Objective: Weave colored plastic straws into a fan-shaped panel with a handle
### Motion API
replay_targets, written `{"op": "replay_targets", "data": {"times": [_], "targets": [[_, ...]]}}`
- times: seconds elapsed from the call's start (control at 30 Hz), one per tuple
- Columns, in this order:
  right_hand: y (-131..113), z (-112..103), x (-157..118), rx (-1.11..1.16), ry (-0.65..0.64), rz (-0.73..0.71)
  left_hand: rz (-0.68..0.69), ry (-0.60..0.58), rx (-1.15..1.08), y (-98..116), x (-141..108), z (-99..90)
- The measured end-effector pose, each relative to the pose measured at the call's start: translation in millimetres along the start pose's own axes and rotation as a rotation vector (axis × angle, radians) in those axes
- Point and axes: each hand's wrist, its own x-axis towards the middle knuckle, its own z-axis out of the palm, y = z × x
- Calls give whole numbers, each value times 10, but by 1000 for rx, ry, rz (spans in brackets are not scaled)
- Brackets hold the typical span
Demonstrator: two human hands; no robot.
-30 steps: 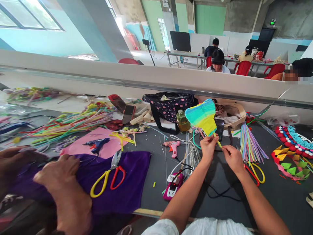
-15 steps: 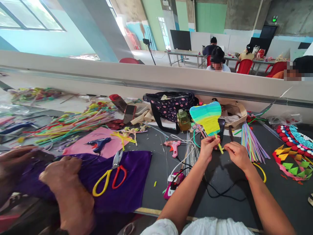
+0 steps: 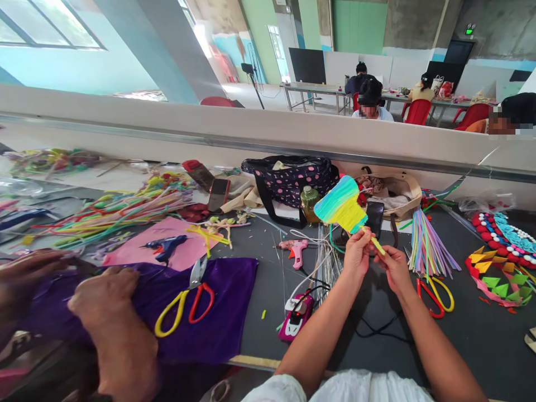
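Head view: grips blue-and-yellow fan-shaped piece (image 3: 341,205) near its base with closed left hand (image 3: 357,254), holding it raised above dark table (image 3: 372,357), tilted toward upper left. Pinches lower end of yellow stem (image 3: 378,245) narrowly with right hand (image 3: 396,269). Has pink glue gun (image 3: 295,252) and, nearer, magenta power strip (image 3: 295,321) left of both hands, bundle of pastel strips (image 3: 430,245) to their right.

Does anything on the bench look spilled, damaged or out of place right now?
No spill or damage is visible. A small yellow scrap lies on the dark tabletop between the purple cloth and the magenta power strip, away from the yellow strips, so it looks like a stray offcut.
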Motion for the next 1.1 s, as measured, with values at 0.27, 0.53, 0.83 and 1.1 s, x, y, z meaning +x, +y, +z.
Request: {"op": "replay_targets", "data": {"times": [0.27,0.53,0.83,1.1], "targets": [[199,218,-111,86,203,-9,214,142,87,-90,21,29],[70,28,-153,-569,137,-154,418,154,256,-181,82,-28],[-191,-205,-88,-1274,-74,-513,316,80,385,-154,66,-140],[-410,-364,23,-1053,-210,-354,98,-66,329,-33,80,-181]]}}
